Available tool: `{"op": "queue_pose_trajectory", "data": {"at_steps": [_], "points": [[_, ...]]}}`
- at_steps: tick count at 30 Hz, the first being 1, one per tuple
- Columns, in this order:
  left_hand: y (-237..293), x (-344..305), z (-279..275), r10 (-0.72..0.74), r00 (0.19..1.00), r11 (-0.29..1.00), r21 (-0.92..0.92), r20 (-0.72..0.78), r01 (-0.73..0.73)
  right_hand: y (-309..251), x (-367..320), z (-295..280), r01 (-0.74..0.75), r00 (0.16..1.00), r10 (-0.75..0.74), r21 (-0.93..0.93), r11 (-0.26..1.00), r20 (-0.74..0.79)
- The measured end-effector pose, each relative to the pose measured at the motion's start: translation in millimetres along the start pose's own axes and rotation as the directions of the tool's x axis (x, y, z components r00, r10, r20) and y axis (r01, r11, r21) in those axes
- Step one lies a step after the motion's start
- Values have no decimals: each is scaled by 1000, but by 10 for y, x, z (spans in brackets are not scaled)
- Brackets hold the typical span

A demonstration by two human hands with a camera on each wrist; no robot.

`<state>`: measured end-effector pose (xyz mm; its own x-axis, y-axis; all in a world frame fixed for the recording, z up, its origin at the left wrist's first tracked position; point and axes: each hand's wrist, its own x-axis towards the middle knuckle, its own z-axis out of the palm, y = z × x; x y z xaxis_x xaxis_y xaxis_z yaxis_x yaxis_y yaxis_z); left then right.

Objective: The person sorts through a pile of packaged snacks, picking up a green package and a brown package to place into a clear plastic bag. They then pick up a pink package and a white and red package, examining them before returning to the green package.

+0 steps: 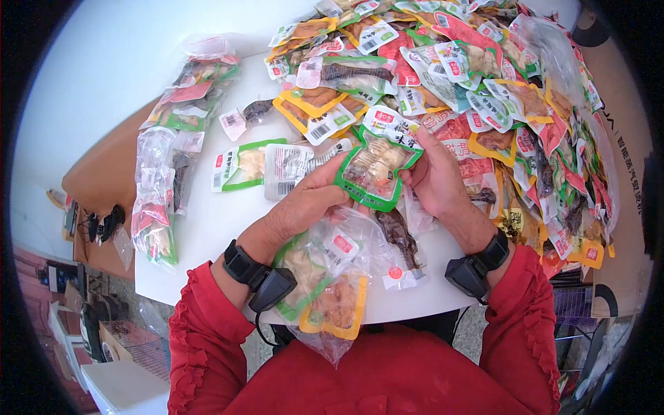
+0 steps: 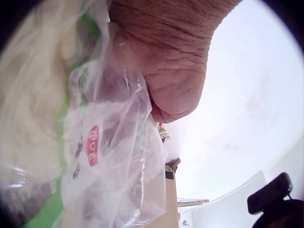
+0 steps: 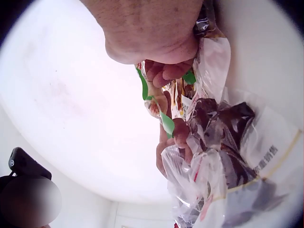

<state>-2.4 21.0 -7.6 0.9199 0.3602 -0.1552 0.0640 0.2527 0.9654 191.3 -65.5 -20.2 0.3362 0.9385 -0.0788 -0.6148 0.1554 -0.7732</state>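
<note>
In the head view, both hands hold a green-edged vacuum-sealed food packet (image 1: 373, 169) above the white table. My left hand (image 1: 304, 204) pinches its lower left edge, while my right hand (image 1: 441, 178) grips the right side with the thumb near the white printed top. Just below lies a clear plastic bag (image 1: 363, 238) with a green-edged packet and a yellow-edged packet (image 1: 339, 301) in it; it hangs over the table's front edge. The left wrist view shows this bag (image 2: 137, 185) close beneath the left hand. A packet of dark meat (image 1: 398, 238) lies under the hands.
A large heap of mixed food packets (image 1: 477, 76) covers the table's right and back. Filled clear bags (image 1: 153, 200) lie in a row along the left side. Several loose packets (image 1: 249, 166) lie between them. A cardboard box (image 1: 622, 207) stands at the right.
</note>
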Motion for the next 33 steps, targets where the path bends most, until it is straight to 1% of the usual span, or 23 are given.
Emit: {"op": "queue_pose_trajectory", "data": {"at_steps": [4, 7, 9, 10, 12, 13, 15, 19, 22, 24, 25, 27, 31, 33], "points": [[39, -16, 27, -1, 1000, 1000, 10, -8, 1, -10, -8, 20, 6, 1000, -7, -23, 1000, -16], [56, -22, 21, 6, 1000, 1000, 1, 17, -6, -7, -4, 5, 11, 1000, -12, -18, 1000, -21], [67, -27, 18, -1, 1000, 1000, -2, 24, 1, 6, 3, -37, 19, 999, -17, -43, 999, 27], [68, -32, 31, -1, 1000, 1000, -2, 24, 1, 3, 0, -31, 18, 999, -17, -43, 999, 27], [67, -38, 65, 31, 1000, 996, -80, -6, -31, -12, -11, 4, 27, 1000, -27, -53, 998, -10], [73, -42, 62, 31, 1000, 996, -80, -6, -31, -11, -11, 10, 27, 1000, -27, -53, 998, -10], [78, -51, 50, 31, 1000, 999, -35, 5, -31, -5, -14, 14, 33, 999, -34, -43, 999, -24], [65, -38, 50, 37, 999, 999, -28, 1, -37, -4, -11, 23, 33, 999, -33, -30, 999, -17], [70, -36, 53, 38, 999, 999, -26, -10, -38, -10, -18, 35, 25, 999, -27, -44, 999, -41], [118, -50, 62, -6, 1000, 999, 36, -14, 6, -12, -22, 24, 34, 999, -35, -53, 998, -9], [86, -33, 50, -6, 1000, 999, 36, -14, 7, -11, -23, 24, 34, 999, -35, -53, 998, -10], [7, 10, 26, 70, 998, 997, -33, 7, -70, -7, -24, 25, 29, 999, -30, -38, 999, -22], [17, -25, 49, 69, 997, 998, -5, -34, -70, -9, -36, 45, 51, 997, -53, -33, 998, -61], [1, -7, 19, 81, 996, 997, -15, 31, -81, 3, -10, -13, 82, 997, -81, -44, 996, 11]]}}
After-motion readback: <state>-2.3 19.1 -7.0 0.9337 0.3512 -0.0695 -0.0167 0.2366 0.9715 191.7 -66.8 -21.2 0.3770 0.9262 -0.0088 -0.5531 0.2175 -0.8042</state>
